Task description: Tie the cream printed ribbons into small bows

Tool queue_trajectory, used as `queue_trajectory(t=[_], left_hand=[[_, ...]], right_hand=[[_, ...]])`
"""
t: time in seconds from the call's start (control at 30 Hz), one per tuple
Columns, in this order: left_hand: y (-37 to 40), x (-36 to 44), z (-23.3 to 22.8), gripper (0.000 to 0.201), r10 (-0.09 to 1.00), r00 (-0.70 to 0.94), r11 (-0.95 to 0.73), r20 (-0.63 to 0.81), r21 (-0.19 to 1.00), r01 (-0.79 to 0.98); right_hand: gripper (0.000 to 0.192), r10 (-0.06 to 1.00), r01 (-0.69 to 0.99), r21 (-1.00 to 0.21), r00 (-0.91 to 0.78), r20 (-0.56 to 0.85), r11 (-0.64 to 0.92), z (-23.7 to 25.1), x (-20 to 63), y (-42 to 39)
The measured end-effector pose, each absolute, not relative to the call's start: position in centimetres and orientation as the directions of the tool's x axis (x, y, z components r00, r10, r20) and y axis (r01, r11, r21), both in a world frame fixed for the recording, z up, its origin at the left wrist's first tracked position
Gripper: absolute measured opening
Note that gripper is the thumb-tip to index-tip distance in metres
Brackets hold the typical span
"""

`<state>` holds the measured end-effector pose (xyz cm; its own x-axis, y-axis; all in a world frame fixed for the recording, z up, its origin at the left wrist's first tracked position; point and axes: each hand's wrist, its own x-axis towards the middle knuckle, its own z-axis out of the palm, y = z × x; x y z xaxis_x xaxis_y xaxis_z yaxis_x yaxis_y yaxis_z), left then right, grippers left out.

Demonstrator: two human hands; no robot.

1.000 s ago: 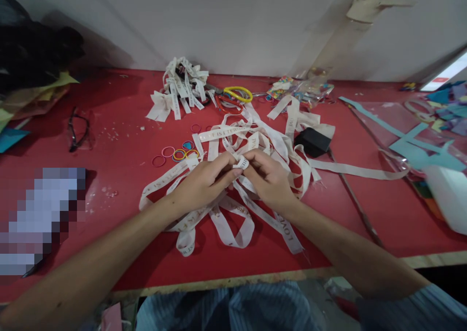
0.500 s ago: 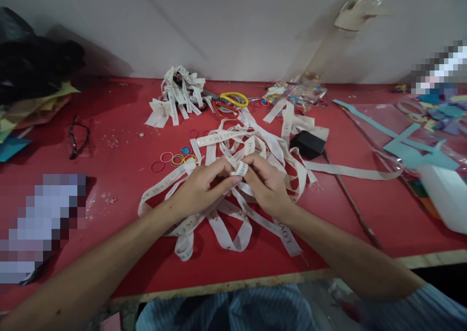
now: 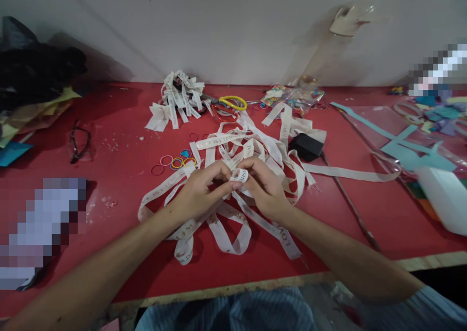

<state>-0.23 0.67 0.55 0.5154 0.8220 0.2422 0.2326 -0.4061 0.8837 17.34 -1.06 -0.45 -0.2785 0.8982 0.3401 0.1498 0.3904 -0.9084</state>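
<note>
My left hand (image 3: 202, 190) and my right hand (image 3: 267, 187) meet fingertip to fingertip over a loose heap of white printed ribbon (image 3: 233, 234). Between their pinched fingers is a small loop of ribbon (image 3: 240, 176) with dark lettering on it. Both hands are closed on this ribbon; the fingers partly cover it. Around and beneath them the long ribbon strands curl across the red table. Several coloured rubber bands (image 3: 177, 163) lie just beyond my left hand. A black block-shaped thing (image 3: 305, 147) rests on the ribbon beyond my right hand.
Scissors with yellow and red handles (image 3: 232, 102) lie behind the heap, beside a bunch of tied ribbon pieces (image 3: 182, 95). Eyeglasses (image 3: 79, 142) are at left. A thin rod (image 3: 350, 200), pale blue strips (image 3: 401, 148) and a white block (image 3: 443, 200) occupy the right.
The small ribbon loop between my fingertips has turned slightly and shows a more open curl. Both hands stay pinched together in nearly the same place.
</note>
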Motion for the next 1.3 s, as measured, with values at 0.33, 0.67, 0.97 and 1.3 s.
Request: queue_trajectory(t=[0.33, 0.67, 0.97, 1.3], left_hand=[[0.86, 0.14, 0.71, 0.021, 0.865, 0.457, -0.294, 0.206, 0.947, 0.130], [0.98, 0.17, 0.63, 0.028, 0.894, 0.414, -0.240, 0.169, 0.963, 0.125], [0.62, 0.01, 0.61, 0.018, 0.917, 0.356, -0.224, 0.182, 0.971, 0.082], [0.54, 0.07, 0.86, 0.013, 0.909, 0.386, -0.188, 0.155, 0.981, 0.049]], right_hand=[[0.003, 0.896, 0.089, -0.922, -0.284, 0.340, 0.378, -0.60, 17.30, -0.94], [0.006, 0.927, 0.087, -0.954, -0.275, 0.254, 0.287, -0.53, 17.01, -1.04], [0.001, 0.933, 0.091, -0.967, -0.300, 0.200, 0.236, -0.72, 17.10, -0.91], [0.007, 0.923, 0.144, -0.945, -0.300, 0.240, 0.293, -0.51, 17.10, -0.93]])
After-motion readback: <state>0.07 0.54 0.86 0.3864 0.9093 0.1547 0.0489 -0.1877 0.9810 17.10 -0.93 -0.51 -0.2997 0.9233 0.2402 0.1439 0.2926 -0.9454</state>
